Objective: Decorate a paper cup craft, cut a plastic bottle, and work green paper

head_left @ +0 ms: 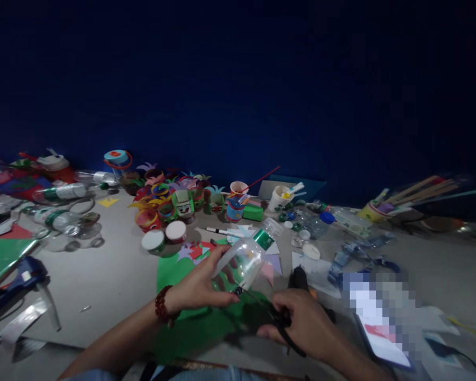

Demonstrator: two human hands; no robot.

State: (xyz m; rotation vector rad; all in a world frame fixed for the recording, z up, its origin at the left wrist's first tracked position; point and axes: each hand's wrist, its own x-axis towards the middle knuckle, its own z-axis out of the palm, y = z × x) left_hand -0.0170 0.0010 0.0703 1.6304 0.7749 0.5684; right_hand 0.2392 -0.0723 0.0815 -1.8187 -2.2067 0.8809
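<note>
My left hand (196, 291) is wrapped around a clear plastic bottle (246, 259), which is tilted with its neck up and to the right. A green band (264, 239) circles the bottle near the neck. In my right hand (307, 320) are dark-handled scissors (280, 316), their blades pointing left at the bottle's lower edge; whether they touch the plastic I cannot tell. Beneath both hands lies a green sheet (170, 338), with star-shaped paper cutouts (192, 251) at its far end.
Decorated cups (183, 205) crowd the back of the table. Two white-lidded tubs (153, 241) stand left of the bottle. Bottles (63, 219) and a blue glue gun (27, 272) lie at left. A blurred-out phone (384, 338) sits at right, near bottle scraps (365, 254).
</note>
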